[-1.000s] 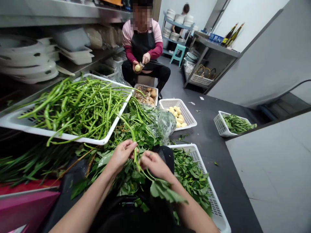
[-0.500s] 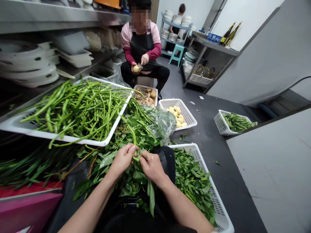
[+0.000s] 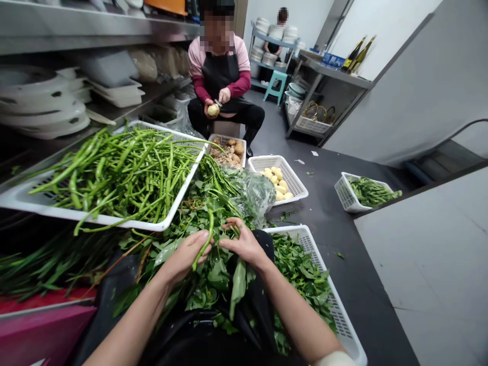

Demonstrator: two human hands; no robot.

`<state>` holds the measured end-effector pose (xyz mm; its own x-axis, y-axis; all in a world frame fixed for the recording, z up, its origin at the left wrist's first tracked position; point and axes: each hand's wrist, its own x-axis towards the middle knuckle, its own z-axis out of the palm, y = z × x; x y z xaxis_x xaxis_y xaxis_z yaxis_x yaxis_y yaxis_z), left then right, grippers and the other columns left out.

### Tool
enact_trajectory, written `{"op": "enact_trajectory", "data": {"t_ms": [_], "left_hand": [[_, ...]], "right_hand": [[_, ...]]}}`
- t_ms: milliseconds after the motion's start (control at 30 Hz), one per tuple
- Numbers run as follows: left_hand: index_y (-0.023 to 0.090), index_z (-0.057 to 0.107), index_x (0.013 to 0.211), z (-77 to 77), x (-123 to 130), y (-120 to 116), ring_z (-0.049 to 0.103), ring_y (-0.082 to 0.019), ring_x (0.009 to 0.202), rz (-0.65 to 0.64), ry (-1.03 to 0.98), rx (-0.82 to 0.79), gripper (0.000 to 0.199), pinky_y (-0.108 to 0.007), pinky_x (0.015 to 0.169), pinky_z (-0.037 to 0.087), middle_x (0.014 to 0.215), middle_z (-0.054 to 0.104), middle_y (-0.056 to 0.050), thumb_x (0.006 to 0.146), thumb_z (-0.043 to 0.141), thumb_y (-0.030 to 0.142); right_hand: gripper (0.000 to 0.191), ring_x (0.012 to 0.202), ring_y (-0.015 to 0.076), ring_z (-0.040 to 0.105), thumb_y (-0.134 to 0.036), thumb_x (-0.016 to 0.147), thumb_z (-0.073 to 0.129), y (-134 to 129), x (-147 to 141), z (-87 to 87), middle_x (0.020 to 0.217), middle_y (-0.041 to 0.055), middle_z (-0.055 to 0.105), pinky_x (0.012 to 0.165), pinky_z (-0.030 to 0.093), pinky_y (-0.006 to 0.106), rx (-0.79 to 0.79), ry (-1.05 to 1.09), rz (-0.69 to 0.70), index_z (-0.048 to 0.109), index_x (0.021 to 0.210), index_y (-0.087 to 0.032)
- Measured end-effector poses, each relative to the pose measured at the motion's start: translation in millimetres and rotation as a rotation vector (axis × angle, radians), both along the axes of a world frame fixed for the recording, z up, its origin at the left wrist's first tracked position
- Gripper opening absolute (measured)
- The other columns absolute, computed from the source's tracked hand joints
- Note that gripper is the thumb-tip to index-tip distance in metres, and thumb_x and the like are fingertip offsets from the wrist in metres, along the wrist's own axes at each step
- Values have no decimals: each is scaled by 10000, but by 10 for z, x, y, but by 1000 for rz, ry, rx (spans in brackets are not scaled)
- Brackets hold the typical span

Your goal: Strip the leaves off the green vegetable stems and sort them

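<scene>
My left hand [image 3: 193, 250] is closed round a thick green stem [image 3: 208, 236], which slants down across its fingers. Just to the right, my right hand [image 3: 242, 243] has its fingers curled round leafy greens; a short stem shows at its fingers and large leaves [image 3: 239, 287] hang beneath. Under both hands lies a heap of leafy stalks [image 3: 190, 213]. Bare green stems [image 3: 129, 165] fill a white basket [image 3: 168, 221] at the left. A second white basket [image 3: 324, 267], at the lower right, holds loose leaves [image 3: 297, 272].
Facing me, a seated person [image 3: 221, 71] peels a potato. Between us stand a basket of peelings [image 3: 230, 150] and a basket of peeled potatoes [image 3: 297, 178]. Metal shelving [image 3: 76, 35] runs along the left; another basket of greens [image 3: 346, 195] is at the right.
My hands have moved apart, where before they met on one stem. The stem in my left hand now tilts downward, and the leaves at my right hand have shifted.
</scene>
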<state>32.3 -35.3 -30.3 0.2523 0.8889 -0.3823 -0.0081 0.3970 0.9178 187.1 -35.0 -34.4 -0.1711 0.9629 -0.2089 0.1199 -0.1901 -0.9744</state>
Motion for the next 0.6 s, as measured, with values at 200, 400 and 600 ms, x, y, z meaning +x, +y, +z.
{"op": "enact_trajectory", "data": {"t_ms": [200,400,600], "left_hand": [[204,480,607,109,-194,-217,333,-86,419,-187,93,8,422,-205,411,306,474,400,51,691,553,611],[217,423,577,63,-271,-285,373,-110,446,-88,256,117,403,-221,445,324,497,414,42,752,446,580],[235,386,616,29,-168,-222,473,-174,529,-61,811,375,146,-266,539,299,543,505,5,745,380,304]], "right_hand": [[160,458,61,359,-259,632,678,332,90,-141,522,-63,476,430,241,185,-211,60,279,559,643,-152],[253,402,45,279,-395,745,573,315,38,-172,502,-78,423,382,189,177,-233,30,-6,487,657,-175],[482,337,18,233,-617,664,629,-117,-483,-177,413,-113,326,337,123,158,-569,302,195,432,614,-180]]}}
